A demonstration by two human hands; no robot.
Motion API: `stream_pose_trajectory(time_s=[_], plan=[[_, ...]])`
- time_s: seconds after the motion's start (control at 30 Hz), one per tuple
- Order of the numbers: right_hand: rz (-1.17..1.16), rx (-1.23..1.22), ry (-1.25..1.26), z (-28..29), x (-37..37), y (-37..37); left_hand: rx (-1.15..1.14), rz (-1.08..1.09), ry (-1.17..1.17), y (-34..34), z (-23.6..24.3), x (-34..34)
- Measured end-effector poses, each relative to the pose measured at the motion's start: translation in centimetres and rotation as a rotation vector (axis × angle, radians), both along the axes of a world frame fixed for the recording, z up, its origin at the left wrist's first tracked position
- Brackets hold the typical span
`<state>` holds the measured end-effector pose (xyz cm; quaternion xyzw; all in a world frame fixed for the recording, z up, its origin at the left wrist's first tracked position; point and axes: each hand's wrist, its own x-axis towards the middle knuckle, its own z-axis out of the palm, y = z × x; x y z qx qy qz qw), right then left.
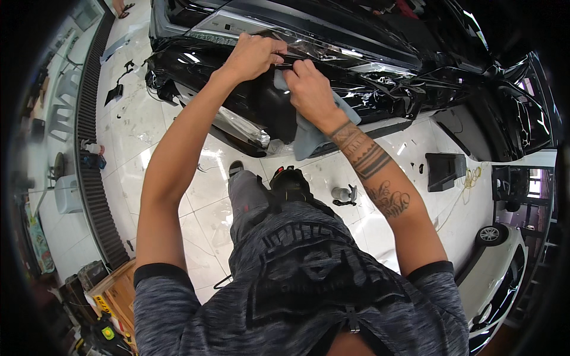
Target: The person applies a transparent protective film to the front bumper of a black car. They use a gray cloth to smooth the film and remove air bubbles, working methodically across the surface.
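A dark car (368,32) stands across the top of the view, with glossy black film (205,68) spread loosely and wrinkled over its side. My left hand (252,56) is closed at the film's upper edge, its thumb and fingers pinched together. Just right of it, my right hand (309,89) has its fingers curled down and pinched on the same edge. A grey-blue cloth (314,136) hangs from beneath my right hand over the film; whether the palm also grips it is hidden. Below lies crumpled clear film (246,127) along the car's lower side.
On the tiled floor (202,207) behind me stands a spray bottle (342,194). Right of it lie a black panel (444,171) and a yellow cord (471,179). A white car (496,291) is at the lower right, a wooden crate (117,292) at the lower left. Another person's foot (123,12) shows top left.
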<state>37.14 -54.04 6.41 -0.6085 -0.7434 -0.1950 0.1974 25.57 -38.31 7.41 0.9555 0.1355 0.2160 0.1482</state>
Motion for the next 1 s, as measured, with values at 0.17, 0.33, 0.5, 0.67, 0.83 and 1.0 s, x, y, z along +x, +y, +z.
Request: stream_pose_trajectory(time_s=[0.17,0.33,0.5,0.67,0.83,1.0], plan=[[-0.129,0.019,0.004,0.0,-1.3,1.2,0.025,-0.030,-0.069,0.2,1.5,-0.6],[0.005,0.053,0.098,-0.4,0.3,-0.4,0.414,0.161,-0.036,2.6,1.0,-3.7],[-0.012,0.027,0.030,-0.5,-1.7,1.1,0.276,0.088,-0.113,5.7,1.2,-3.5],[-0.326,-0.006,0.016,0.2,-5.0,5.1,-0.085,0.267,-0.688,3.3,-1.7,-5.6],[-0.392,0.061,0.015,-0.4,1.5,-5.2,-0.938,0.266,-0.499,-4.5,-7.7,-11.8],[-0.777,-0.344,0.482,7.5,6.7,-19.3,-1.617,0.059,-0.206,-9.8,-5.3,-11.2]])
